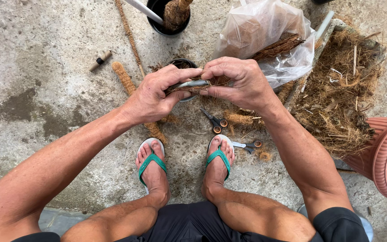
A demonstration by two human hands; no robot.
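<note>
The left hand (155, 94) and the right hand (242, 83) meet over the middle of the concrete floor (45, 67), both closed on one grey pipe (193, 84) that lies level between them. The left hand's thumb and fingers wrap the pipe's left part; the right hand's fingers curl over and press a wad of brown coconut fibre (216, 82) against the pipe's right part, so both hands are shut tight, with no gap showing. How far the fibre goes round the pipe is hard to tell, since the fingers hide most of it.

Just beneath the hands sits a small black pot (182, 63), mostly covered by them. Toward the floor's far edge stands a larger black pot (157, 20) with a fibre-wrapped pole (175, 11) and a white pipe (144, 10) leaning in it. A clear plastic bag (265, 31) holding more fibre lies at the far right, beside a loose heap of fibre (337, 94) spread along the right side. A pink ribbed basket (386, 152) stands at the right edge.

On the floor left of the hands lie two finished fibre poles (128, 36), one thin and one thicker, and a small wooden-looking peg (100, 60) well apart from them. Two pairs of scissors (213, 121) with orange-ringed handles lie near the feet, which wear green-strapped sandals (151, 163)
</note>
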